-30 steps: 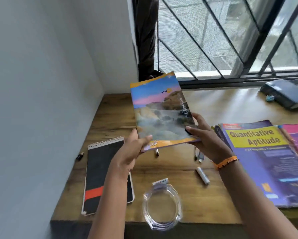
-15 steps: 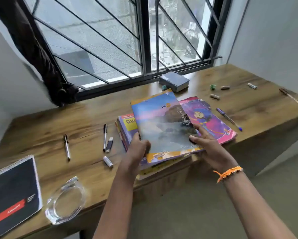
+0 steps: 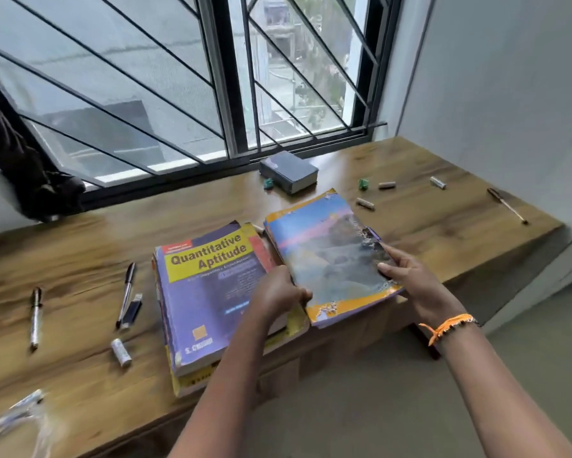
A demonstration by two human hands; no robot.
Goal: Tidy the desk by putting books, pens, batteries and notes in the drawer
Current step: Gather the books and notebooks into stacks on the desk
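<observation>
Both hands grip the landscape book (image 3: 330,256): left hand (image 3: 279,297) fingers curled, right hand (image 3: 410,276) pinching.

desk (image 3: 79,259): wooden, under window | window (image 3: 231,94): dark bars | cloth (image 3: 30,166): dark, hangs at left sill | glass dish (image 3: 20,421): clear, front-left desk edge | USB stick (image 3: 133,310): beside a pen | floor (image 3: 393,408): grey
</observation>
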